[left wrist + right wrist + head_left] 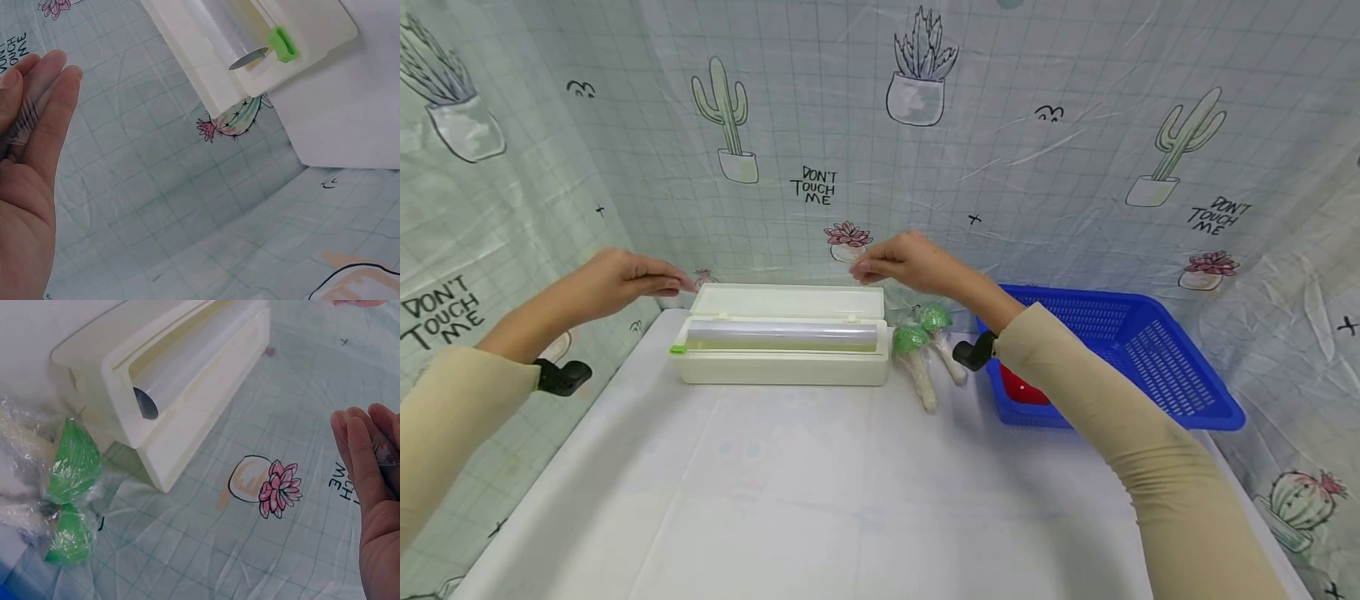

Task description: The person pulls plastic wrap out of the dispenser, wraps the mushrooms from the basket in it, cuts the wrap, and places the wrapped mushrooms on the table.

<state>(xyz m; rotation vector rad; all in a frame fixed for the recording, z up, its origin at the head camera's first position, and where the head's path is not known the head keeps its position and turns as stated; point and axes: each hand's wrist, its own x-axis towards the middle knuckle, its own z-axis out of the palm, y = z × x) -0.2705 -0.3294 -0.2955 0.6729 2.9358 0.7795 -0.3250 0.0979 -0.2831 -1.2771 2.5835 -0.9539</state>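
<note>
A white cling film dispenser (786, 369) stands on the table, lid tipped back, with a film roll (782, 335) inside and a green slide cutter (678, 349) at its left end. Above its left end, my left hand (617, 283) pinches clear cling film (26, 125) between thumb and fingers. My right hand (917, 262) is raised over the right end, pinching film (386, 455) too; the sheet between the hands is too clear to make out. Right of the dispenser lie two film-wrapped things with green rounded tops (910, 337) and pale stems (922, 385).
A blue plastic basket (1180, 367) stands at the right, partly behind my right forearm, with a red thing (1022, 388) in it. White cloth covers the table (790, 492). A cactus-print sheet (1000, 175) hangs behind and at both sides.
</note>
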